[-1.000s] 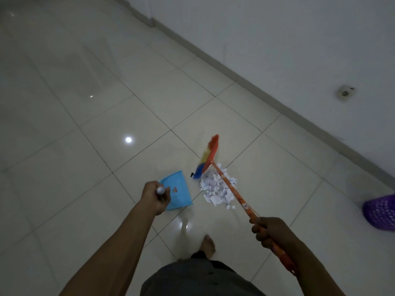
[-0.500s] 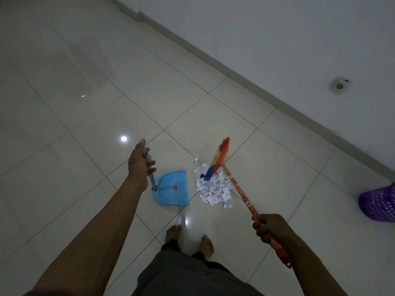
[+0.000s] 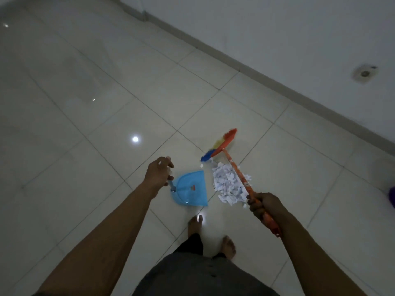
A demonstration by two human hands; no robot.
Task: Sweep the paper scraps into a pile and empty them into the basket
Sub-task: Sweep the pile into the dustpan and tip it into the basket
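While the left hand [image 3: 159, 171] grips the blue dustpan [image 3: 191, 188] handle, the right hand [image 3: 261, 205] clamps the orange broom [image 3: 233, 165] stick, paper scraps [image 3: 227, 185] piled just beyond it, between both hands.

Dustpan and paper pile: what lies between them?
Only a narrow strip of bare floor separates the blue dustpan from the paper pile, seen in the head view.

Dim, greyish view with bright glare spots on the glossy floor tiles [image 3: 89, 159], soft detail and wide-angle bending at edges.
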